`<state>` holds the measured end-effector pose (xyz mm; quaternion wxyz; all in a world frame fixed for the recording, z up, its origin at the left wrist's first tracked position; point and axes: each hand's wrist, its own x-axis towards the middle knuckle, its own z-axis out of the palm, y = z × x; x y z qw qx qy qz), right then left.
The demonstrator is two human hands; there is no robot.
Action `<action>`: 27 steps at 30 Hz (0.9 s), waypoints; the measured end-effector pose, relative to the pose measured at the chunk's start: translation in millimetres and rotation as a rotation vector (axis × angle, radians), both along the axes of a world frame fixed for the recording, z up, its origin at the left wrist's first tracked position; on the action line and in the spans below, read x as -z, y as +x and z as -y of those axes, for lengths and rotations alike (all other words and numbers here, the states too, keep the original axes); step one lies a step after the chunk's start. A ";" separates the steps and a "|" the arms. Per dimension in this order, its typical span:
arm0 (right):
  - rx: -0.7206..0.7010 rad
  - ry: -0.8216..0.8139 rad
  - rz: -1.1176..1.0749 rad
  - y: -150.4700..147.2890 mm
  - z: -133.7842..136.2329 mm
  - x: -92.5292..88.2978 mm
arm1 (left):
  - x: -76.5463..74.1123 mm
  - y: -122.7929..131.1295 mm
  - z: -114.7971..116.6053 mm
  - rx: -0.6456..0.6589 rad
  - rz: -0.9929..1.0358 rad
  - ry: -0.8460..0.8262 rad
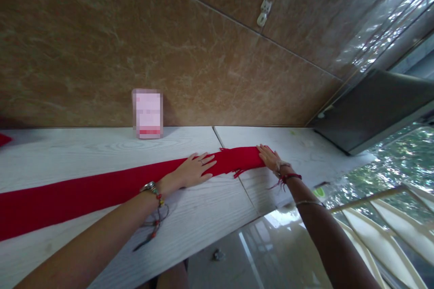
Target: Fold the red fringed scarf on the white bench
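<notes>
A long red scarf (pixel 84 192) stretches across the white wood-grain table from the left edge of view. Its right end is doubled over, and short fringe strands stick out on both sides of that part. My left hand (pixel 193 170) lies flat on the scarf, palm down and fingers spread, just left of the fringe; a ring shows on one finger. At the folded right end, my right hand (pixel 270 159) rests with its fingers extended on top of the cloth. Neither hand is gripping the scarf.
A pixelated pink-white upright rectangle (pixel 148 115) leans against the brown marbled wall (pixel 203 67). On the right stand a dark grey panel (pixel 376 108) and a cream railing (pixel 379 216). A red corner (pixel 4 139) shows at far left. The table (pixel 217 212) has a seam.
</notes>
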<state>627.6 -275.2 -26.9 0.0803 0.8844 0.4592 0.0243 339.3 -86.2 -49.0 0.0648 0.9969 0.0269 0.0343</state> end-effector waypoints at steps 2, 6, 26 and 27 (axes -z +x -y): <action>0.083 0.016 0.017 15.2 6.9 -4.8 | -0.4 0.2 0.4 -0.006 0.000 0.008; 0.014 0.068 0.005 3.9 -4.9 -11.5 | -0.3 2.5 1.0 -0.006 -0.006 0.024; -0.166 0.149 0.019 -3.2 8.9 -9.7 | -3.1 -4.8 6.8 -0.033 -0.017 0.036; -0.269 0.175 0.017 -9.5 7.3 -10.8 | -4.3 -4.4 8.6 -0.033 -0.009 0.045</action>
